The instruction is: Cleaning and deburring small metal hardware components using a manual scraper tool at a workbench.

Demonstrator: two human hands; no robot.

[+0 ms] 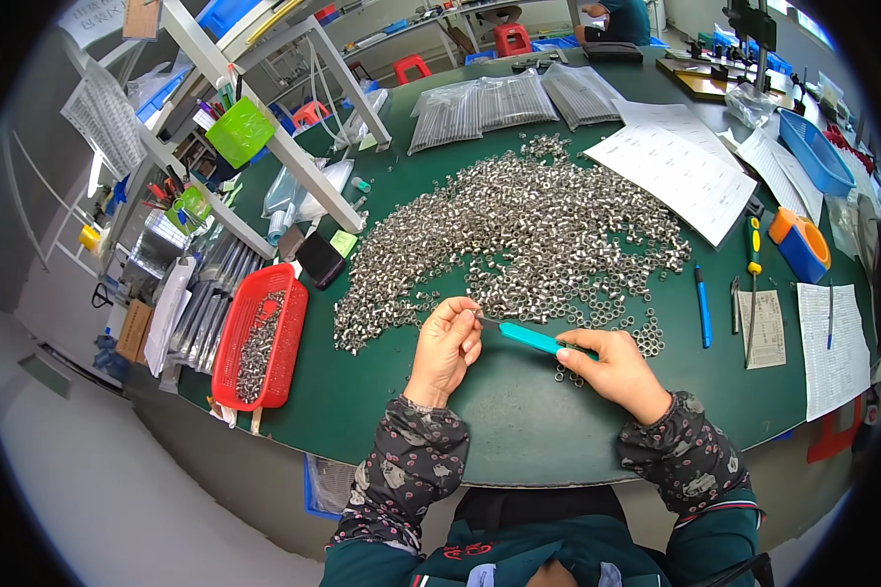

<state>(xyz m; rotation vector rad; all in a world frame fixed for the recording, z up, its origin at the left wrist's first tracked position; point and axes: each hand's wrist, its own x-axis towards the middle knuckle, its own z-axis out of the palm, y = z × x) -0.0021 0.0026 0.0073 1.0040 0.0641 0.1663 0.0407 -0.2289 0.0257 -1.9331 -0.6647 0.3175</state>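
Over the near edge of a pile of small silvery metal rings (558, 230), my left hand (443, 352) is closed in a pinch. A small metal ring seems to be between its thumb and forefinger, mostly covered by the fingertips. My right hand (619, 370) grips a thin-bladed tool with a flat teal handle (531, 338). The tool's narrow metal tip points left and meets the left fingertips. A few loose rings lie beneath the right hand on the green tabletop (519, 430).
A red basket (294, 362) holding rings stands at the left. Bagged metal tubes (514, 103) lie at the back. On the right are paper sheets (671, 166), a blue pen (703, 308), a screwdriver (754, 245) and a tape dispenser (801, 245). Far behind, a person (622, 22) sits.
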